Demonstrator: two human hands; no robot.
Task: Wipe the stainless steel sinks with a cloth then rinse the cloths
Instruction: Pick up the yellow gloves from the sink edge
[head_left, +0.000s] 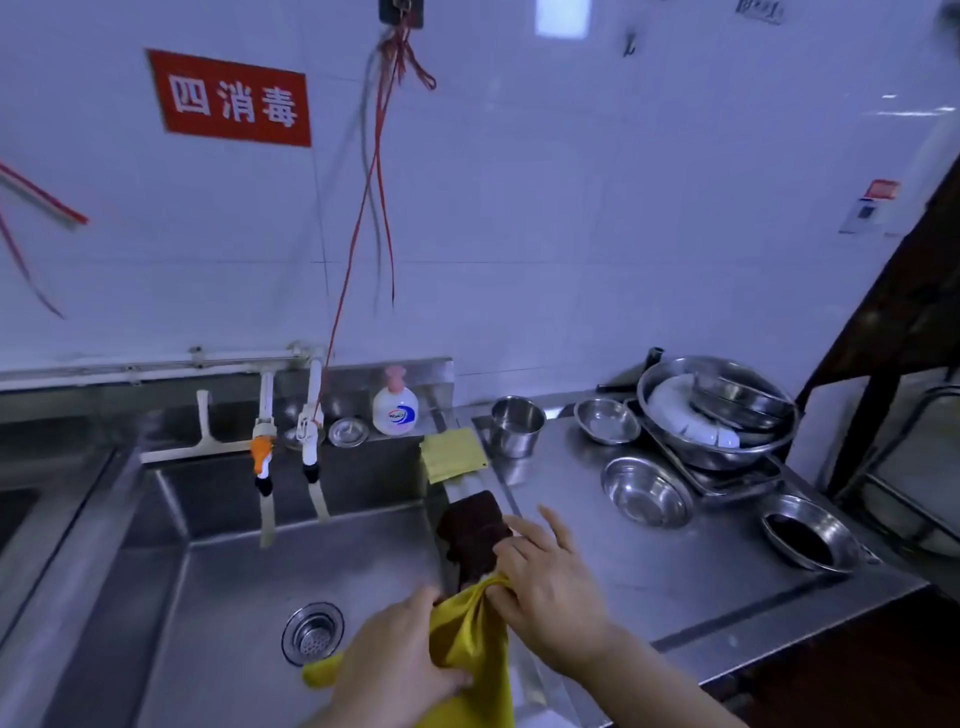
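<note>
A yellow cloth (470, 644) hangs over the right rim of the stainless steel sink (234, 582). My left hand (400, 660) grips its lower part above the basin. My right hand (545, 577) pinches its top edge at the rim. A dark brown cloth (475, 535) lies draped over the rim just beyond my right hand, touching its fingers. Another folded yellow cloth (451, 455) rests on the rim farther back. Two taps (288, 447) hang over the basin's back, and the drain strainer (312, 633) shows in its floor.
A hand-soap bottle (395, 405) stands on the sink's back ledge. On the steel counter (675, 582) to the right sit a steel cup (517, 423), several steel bowls (647, 491) and a large basin of dishes (719, 415). Red cords (363, 208) dangle down the wall.
</note>
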